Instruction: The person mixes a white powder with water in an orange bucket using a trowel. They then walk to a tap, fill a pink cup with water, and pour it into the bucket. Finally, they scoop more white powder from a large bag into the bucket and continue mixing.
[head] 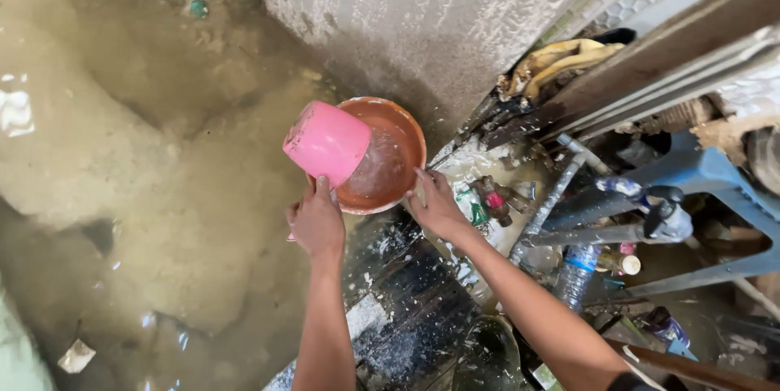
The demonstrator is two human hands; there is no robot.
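Observation:
My left hand (317,220) grips the handle of a pink plastic scoop (327,144), tipped so water pours from it into an orange-brown round basin (400,132). My right hand (436,206) holds the basin's near rim and tilts it up on edge. Water sheets across the basin's inside. Both hands are over muddy, wet ground near the base of a rough grey concrete wall (422,17).
Brown muddy water (122,163) covers the ground on the left. On the right lies clutter: a blue plastic stool (699,175), metal pipes (552,204), plastic bottles (577,273), wooden planks (674,49), dark wet boards (414,301) under my arms.

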